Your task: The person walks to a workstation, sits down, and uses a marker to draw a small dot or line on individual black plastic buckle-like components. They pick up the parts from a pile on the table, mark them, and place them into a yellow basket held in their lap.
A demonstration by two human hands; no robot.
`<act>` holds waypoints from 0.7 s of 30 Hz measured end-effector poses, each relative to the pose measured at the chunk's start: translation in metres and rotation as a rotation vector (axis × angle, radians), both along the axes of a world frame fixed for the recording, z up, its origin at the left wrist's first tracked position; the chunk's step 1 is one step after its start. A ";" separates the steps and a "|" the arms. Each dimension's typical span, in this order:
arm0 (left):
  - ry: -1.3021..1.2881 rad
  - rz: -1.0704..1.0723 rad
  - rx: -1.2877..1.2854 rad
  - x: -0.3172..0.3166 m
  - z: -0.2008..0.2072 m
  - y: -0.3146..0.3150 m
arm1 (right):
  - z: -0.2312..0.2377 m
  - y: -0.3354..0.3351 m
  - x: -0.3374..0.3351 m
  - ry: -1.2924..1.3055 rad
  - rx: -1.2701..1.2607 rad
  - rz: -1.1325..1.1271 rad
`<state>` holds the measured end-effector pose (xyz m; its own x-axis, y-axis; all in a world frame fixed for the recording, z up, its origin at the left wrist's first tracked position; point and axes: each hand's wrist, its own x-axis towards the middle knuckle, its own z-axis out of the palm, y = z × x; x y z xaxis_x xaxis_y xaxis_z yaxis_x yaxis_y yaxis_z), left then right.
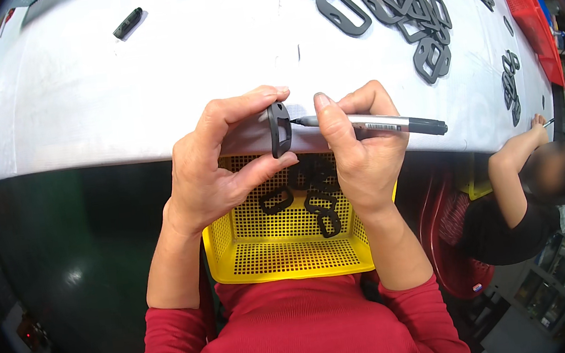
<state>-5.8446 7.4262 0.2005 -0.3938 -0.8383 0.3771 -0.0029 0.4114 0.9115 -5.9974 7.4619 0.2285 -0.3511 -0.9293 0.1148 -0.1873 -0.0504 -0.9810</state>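
Observation:
Between thumb and fingers, my left hand pinches a dark grey oblong frame part, held on edge above the table's near side. A silver and black marker pen is gripped in my right hand, its dark tip at or very near the part's inner edge; contact cannot be made out. Below both hands, a yellow mesh basket rests at my lap. Several dark frame parts lie in it.
Many similar grey frames are heaped on the white table at the far right. A short black cylindrical piece lies far left. A red basket stands at the right edge. Another person sits to the right, an arm at the table.

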 end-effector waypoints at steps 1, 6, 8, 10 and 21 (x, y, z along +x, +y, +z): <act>0.001 0.001 0.002 0.000 0.000 0.000 | 0.000 0.000 0.000 -0.002 -0.003 -0.001; -0.004 0.006 -0.025 0.000 -0.002 0.000 | 0.000 0.000 0.000 0.026 -0.005 0.004; -0.003 0.007 -0.022 0.000 -0.002 0.000 | 0.000 0.000 0.000 0.026 -0.007 0.007; -0.003 0.008 -0.019 0.000 -0.001 0.000 | 0.000 0.000 0.000 0.038 -0.012 0.007; 0.002 -0.059 0.069 -0.001 0.009 0.002 | 0.009 0.010 -0.006 -0.275 -0.062 -0.091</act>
<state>-5.8455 7.4277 0.2099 -0.4425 -0.8377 0.3199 0.0213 0.3469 0.9377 -6.0030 7.4714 0.2376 -0.4583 -0.8868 0.0594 0.0786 -0.1070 -0.9911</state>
